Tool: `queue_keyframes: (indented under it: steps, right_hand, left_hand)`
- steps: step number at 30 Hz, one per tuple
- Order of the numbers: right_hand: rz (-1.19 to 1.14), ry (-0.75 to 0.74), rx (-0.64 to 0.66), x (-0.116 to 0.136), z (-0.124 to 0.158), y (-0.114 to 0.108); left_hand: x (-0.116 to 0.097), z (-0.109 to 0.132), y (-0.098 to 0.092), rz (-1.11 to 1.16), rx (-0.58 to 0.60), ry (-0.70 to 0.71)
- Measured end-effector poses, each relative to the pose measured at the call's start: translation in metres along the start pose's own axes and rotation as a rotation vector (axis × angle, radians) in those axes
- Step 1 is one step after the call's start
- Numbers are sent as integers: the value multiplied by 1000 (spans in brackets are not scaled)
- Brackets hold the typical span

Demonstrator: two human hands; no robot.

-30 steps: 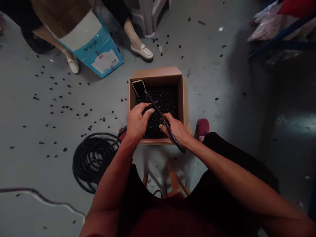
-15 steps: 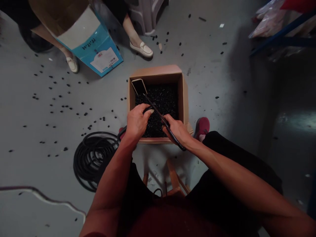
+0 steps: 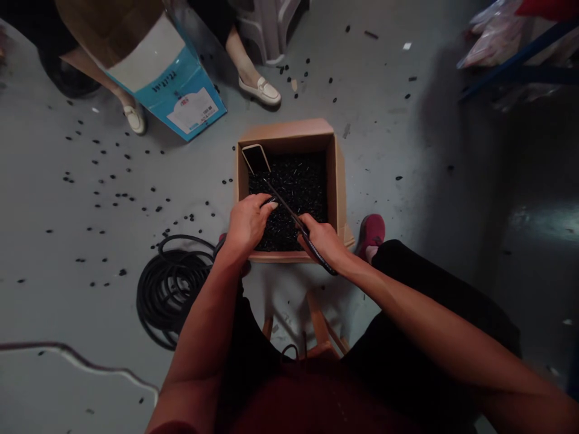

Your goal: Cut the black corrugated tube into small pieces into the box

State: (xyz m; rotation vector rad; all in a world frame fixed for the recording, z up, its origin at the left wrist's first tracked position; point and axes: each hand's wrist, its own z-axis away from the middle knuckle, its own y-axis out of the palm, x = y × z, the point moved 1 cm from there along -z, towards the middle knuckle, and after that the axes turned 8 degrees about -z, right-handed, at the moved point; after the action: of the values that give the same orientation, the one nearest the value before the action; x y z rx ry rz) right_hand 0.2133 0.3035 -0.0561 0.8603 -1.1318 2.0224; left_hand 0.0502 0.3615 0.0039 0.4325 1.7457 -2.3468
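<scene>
"Black hose end (image 3: 272, 200) has just drawn back from across the long-bladed tool (image 3: 288, 207); I'm watching it live."

"Where's it now?"

"Over the cardboard box (image 3: 340, 193), just beside the tool; touching or not, I can't tell. Left hand (image 3: 246, 223) has it pinched, thumb against fingers."

"And the right?"

"Right hand (image 3: 324, 241) curls round the tool's handles, fingers drawn in. Looks to me like hose and tool no longer cross."

Black hose (image 3: 156, 286) lies coiled at left, its tip (image 3: 272, 199) raised mid-scene; near it, a dark long-bladed cutter (image 3: 292, 212) slants far-left.
</scene>
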Motion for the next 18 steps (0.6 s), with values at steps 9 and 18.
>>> queue_keyframes:
  steps: [9, 18]
  right_hand:
    - [-518, 74, -47, 8, -5, -12]
    - [-784, -86, -131, 15, -19, -34]
  left_hand:
    - [-3, 4, 0, 433, 167, -26]
    - [-12, 8, 8, 644, 276, -75]
